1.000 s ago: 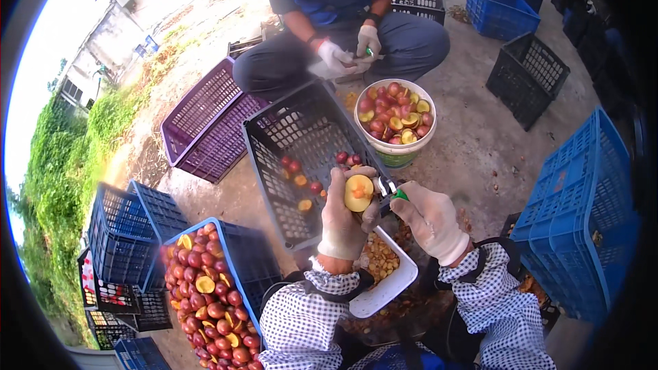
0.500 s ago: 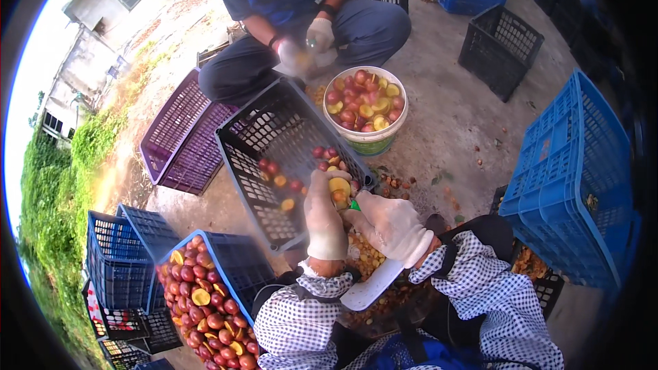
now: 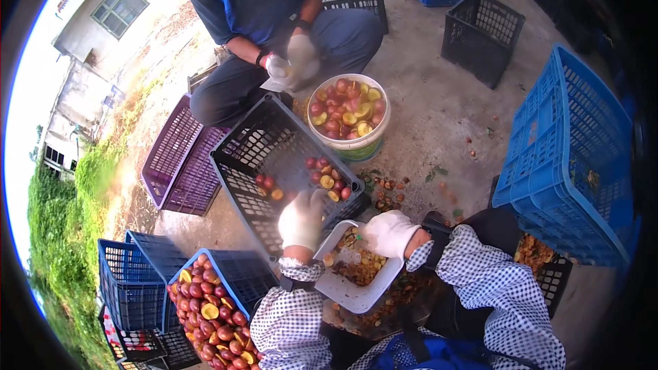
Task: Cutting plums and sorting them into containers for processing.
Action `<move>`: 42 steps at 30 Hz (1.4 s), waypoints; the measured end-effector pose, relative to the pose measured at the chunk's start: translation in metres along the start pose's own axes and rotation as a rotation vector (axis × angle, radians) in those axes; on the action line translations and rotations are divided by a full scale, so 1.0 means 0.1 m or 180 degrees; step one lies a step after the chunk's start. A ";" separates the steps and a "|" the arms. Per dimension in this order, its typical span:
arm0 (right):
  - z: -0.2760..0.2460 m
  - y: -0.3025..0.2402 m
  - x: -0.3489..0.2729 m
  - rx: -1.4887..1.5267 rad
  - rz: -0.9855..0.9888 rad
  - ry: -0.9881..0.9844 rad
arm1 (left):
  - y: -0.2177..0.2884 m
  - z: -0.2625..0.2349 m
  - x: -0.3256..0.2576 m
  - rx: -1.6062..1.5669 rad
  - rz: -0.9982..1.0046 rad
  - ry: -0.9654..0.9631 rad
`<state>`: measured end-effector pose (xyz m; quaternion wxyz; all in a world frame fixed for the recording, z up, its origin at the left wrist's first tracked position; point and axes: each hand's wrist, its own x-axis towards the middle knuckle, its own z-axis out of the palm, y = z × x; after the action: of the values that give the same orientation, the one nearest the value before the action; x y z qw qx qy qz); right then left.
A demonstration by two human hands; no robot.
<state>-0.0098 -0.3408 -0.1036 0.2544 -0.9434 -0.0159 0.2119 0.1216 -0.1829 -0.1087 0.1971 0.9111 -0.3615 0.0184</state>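
Note:
My left hand (image 3: 300,223), in a white glove, reaches over the near edge of a black crate (image 3: 240,179). Its fingers are slightly apart and blurred, and I see nothing held in them. Beyond the fingertips lie a few red plums (image 3: 322,163) and cut yellow-fleshed pieces. My gloved right hand (image 3: 389,234) is closed at the right rim of a white tray (image 3: 363,300). A bit of green shows at its fingers, part of a small green-handled tool mostly hidden by the glove. Inside the tray is a heap of yellow-brown pits and scraps (image 3: 367,267).
Opposite sits a person (image 3: 264,17) with gloved hands by a bucket (image 3: 381,127) of plum halves. A blue crate (image 3: 229,274) heaped with plums stands at lower left. A large blue crate (image 3: 531,164) is on the right; purple crates (image 3: 179,157) stand left. Scraps litter the concrete.
My left hand no longer has the yellow fruit piece and has moved left over the crate. My hands have parted, and more of the tray shows. The view has shifted slightly.

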 end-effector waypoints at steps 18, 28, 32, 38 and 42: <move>-0.69 0.19 -0.51 0.4153 0.0338 0.2507 | -0.57 0.16 1.63 -0.3124 -0.1634 -0.0674; -0.70 0.09 -0.38 0.4625 0.0844 0.2255 | -1.76 2.52 0.53 0.0201 0.1055 -0.1588; -0.68 0.25 -0.41 0.4398 0.0878 0.2037 | -1.05 2.38 0.62 -0.0014 0.0026 -0.2364; -0.77 0.14 -0.39 0.4397 0.0651 0.1555 | -1.40 1.24 0.94 -0.3204 -0.2554 -0.1099; -0.74 0.09 -0.42 0.4262 0.0460 0.1717 | -0.83 0.23 1.18 -0.5494 -0.2054 -0.1324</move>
<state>-0.0179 -0.3895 -0.0336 0.7580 -0.6035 0.2429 -0.0476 0.2615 -0.2139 -0.1374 0.7306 0.4914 -0.0085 -0.4740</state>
